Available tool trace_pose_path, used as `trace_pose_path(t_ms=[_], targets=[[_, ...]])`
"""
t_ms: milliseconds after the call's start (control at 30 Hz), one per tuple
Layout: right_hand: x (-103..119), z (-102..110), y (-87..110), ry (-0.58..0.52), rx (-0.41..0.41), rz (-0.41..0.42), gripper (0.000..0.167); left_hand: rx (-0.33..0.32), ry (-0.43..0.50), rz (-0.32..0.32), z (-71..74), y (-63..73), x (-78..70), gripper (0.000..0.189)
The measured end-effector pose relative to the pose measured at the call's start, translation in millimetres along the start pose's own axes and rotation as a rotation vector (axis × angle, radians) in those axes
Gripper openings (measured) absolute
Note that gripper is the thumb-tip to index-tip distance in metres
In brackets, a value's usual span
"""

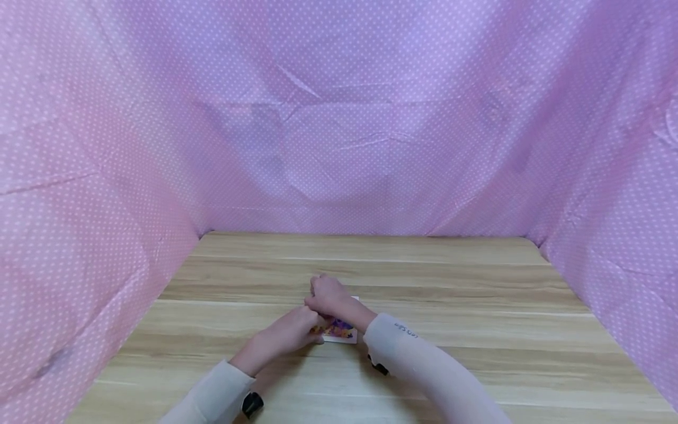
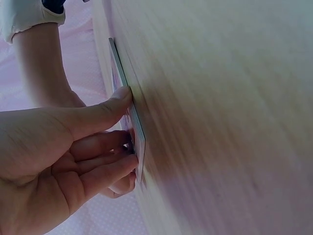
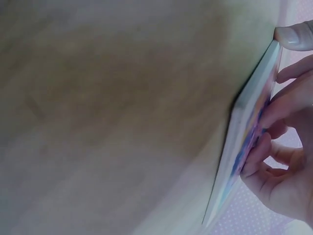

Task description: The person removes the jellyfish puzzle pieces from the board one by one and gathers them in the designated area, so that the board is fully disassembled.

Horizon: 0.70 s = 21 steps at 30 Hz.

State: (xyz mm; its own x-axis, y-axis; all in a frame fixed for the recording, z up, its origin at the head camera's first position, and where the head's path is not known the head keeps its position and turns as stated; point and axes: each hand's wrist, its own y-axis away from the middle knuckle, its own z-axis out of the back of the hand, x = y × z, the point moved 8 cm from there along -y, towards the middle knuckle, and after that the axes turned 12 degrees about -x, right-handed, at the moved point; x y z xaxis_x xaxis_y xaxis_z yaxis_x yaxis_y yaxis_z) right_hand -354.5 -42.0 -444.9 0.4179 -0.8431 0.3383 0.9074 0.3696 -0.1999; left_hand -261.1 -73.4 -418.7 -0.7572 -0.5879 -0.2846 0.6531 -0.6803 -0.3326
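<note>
A thin flat board [image 1: 341,334] with a white border and a colourful purple, orange and yellow picture lies on the wooden table. My left hand [image 1: 290,333] grips its left side: in the left wrist view, the thumb lies at the edge of the board [image 2: 138,129] and bent fingertips touch its picture side. My right hand [image 1: 329,294] reaches across above the left one, covering the far left of the board. In the right wrist view, curled right fingers [image 3: 257,154] meet the picture side; I cannot tell whether they pinch something small there.
The light wooden table [image 1: 450,288] stretches around the board. Pink and purple dotted cloth [image 1: 344,147] hangs behind the table and along both sides. Dark devices are strapped under both light sleeves [image 1: 389,338].
</note>
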Motion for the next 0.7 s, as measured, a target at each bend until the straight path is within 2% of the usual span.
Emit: trace_pose_path(t_ms=[167, 333, 400, 500, 633, 700], targets=[[-3, 2, 0.4, -0.077, -0.004, -0.006, 0.011, 0.008, 0.004, 0.007, -0.7, -0.7, 0.8, 0.012], [-9, 6, -3.9, -0.231, 0.001, 0.026, 0.014, 0.027, -0.028, 0.016, -1.4, -1.0, 2.9, 0.011], [-12, 7, -5.7, -0.308, 0.038, 0.045, 0.011, 0.032, -0.024, 0.029, -2.0, -0.9, 4.3, 0.011], [-17, 8, -5.2, -0.404, 0.135, 0.061, 0.003, 0.042, 0.004, 0.06, -3.9, -0.4, 7.4, 0.016], [-22, 11, 1.3, -0.549, 0.252, 0.047, 0.016, 0.055, 0.025, 0.096, -7.3, 1.1, 10.6, 0.018], [-24, 12, 5.0, -0.596, 0.287, 0.036, 0.021, 0.055, 0.022, 0.091, -8.3, 1.6, 10.0, 0.02]])
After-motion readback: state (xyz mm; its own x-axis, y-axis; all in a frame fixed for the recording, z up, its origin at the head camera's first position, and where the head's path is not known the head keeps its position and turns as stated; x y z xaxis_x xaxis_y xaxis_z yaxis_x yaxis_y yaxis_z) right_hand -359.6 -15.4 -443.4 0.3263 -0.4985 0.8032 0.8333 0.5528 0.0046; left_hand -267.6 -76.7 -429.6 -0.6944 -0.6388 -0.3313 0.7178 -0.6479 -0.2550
